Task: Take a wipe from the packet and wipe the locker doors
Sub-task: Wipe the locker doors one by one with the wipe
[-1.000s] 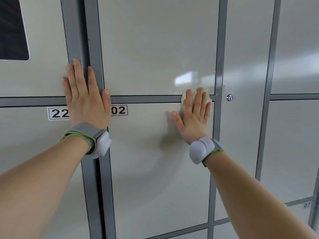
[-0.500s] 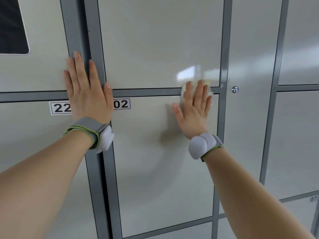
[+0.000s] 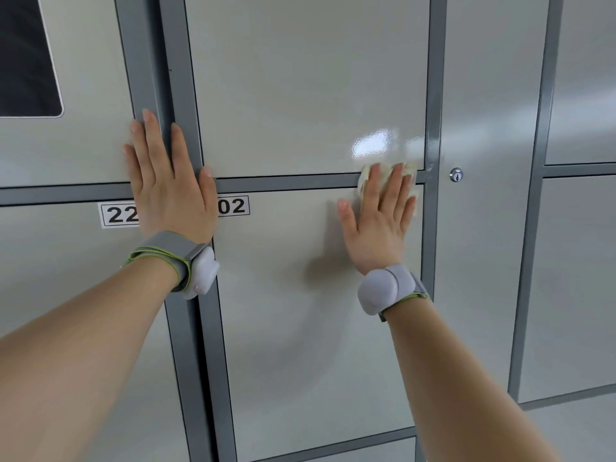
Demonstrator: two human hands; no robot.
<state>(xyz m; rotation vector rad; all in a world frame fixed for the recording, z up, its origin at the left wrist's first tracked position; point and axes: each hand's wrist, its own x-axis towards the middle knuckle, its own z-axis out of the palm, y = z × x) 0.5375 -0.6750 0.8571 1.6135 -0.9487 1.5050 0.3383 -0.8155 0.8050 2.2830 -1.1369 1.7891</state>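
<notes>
Pale grey locker doors (image 3: 300, 311) in darker grey frames fill the view. My right hand (image 3: 378, 218) lies flat with straight fingers and presses a crumpled white wipe (image 3: 386, 173) against the top right corner of the middle door, over the horizontal frame bar. The wipe shows only above and beside my fingers. My left hand (image 3: 166, 185) rests flat with spread fingers on the vertical frame post and covers part of a number label (image 3: 120, 215). The wipe packet is not in view.
A round key lock (image 3: 456, 175) sits on the narrow panel right of the wipe. A dark window (image 3: 26, 61) is in the upper left door. More doors continue right and below. A glossy wet patch (image 3: 373, 146) shines just above the wipe.
Both hands keep their flat pose on the lockers. The view has tilted down a little, so the hands and frame bar sit higher in the picture than a second ago.
</notes>
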